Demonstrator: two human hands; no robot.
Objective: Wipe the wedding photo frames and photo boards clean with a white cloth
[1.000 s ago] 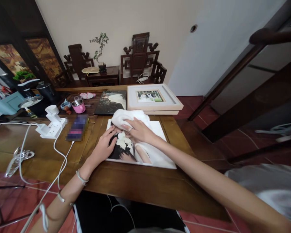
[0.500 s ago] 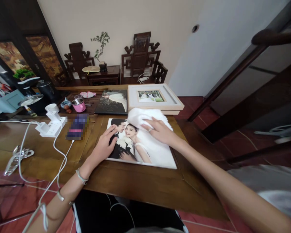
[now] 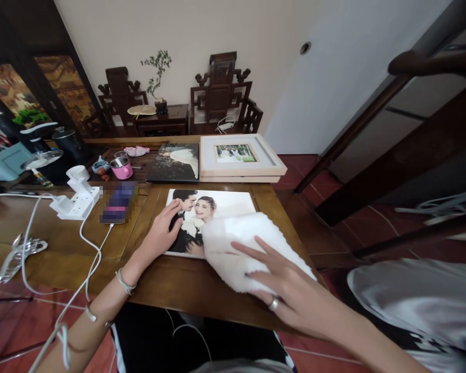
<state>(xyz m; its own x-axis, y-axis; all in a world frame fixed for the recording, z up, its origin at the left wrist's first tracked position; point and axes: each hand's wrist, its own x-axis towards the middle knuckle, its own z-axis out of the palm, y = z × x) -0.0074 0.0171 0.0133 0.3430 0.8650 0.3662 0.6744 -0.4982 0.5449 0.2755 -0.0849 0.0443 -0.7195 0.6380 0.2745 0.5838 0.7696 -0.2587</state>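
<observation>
A wedding photo panel (image 3: 233, 202) lies flat on the wooden table, showing a couple in black and white. My left hand (image 3: 165, 228) rests on its left side with the fingers stretched out, holding nothing. Over the panel's lower right part spreads a fluffy white cloth (image 3: 233, 238). My right hand (image 3: 283, 280) has hold of this cloth from above, its fingers spread across it and a ring showing on one. The cloth hangs toward the table's front edge and hides much of the bride's dress. What lies under my right palm is hidden.
Behind the panel are a dark photo panel (image 3: 174, 163) and stacked pale wooden frames (image 3: 243, 171). To the left lie a phone (image 3: 118, 203), a white power strip (image 3: 79, 203) with trailing cables, a pink mug (image 3: 122, 169) and a clear hair claw (image 3: 21, 256). Cloth-covered seating (image 3: 407, 300) stands right.
My right hand has drawn the white cloth from the panel's upper right down toward the front edge. The top right corner is uncovered now. My left hand stays on the panel.
</observation>
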